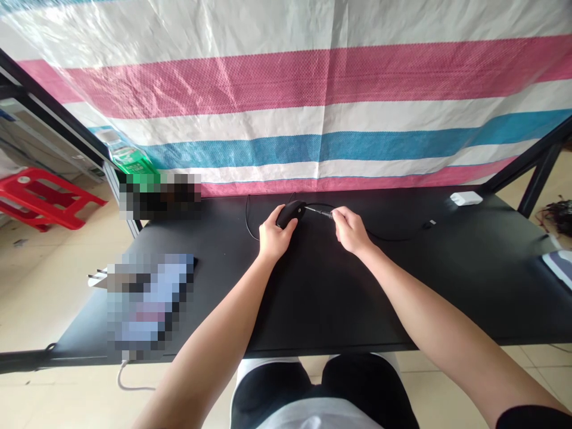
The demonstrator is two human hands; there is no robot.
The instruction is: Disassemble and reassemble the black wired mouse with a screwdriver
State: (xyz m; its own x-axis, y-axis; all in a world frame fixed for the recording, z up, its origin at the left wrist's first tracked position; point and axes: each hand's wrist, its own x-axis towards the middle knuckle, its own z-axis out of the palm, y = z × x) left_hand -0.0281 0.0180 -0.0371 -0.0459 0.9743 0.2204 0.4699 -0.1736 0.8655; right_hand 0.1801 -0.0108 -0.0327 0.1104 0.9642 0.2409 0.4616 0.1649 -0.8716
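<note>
My left hand (276, 235) is wrapped around a black computer mouse (292, 212), lifted above the dark table and tilted on its side. In my right hand (351, 229) is a small screwdriver (325, 213), its handle mostly hidden by the fingers. The thin shaft points left, and its tip is at the mouse, near a small light round spot; whether it sits in a screw, I cannot tell. A thin black cable (388, 239) runs along the table to a USB plug (429, 224) on the right.
A white charger (466, 198) lies at the back right of the black table (339, 304). Blurred-out items, one like a phone (174, 280), are at the left. A green-labelled bottle (134, 161) stands back left; striped sheeting (286, 89) hangs behind. A red stool (49, 196) is on the floor.
</note>
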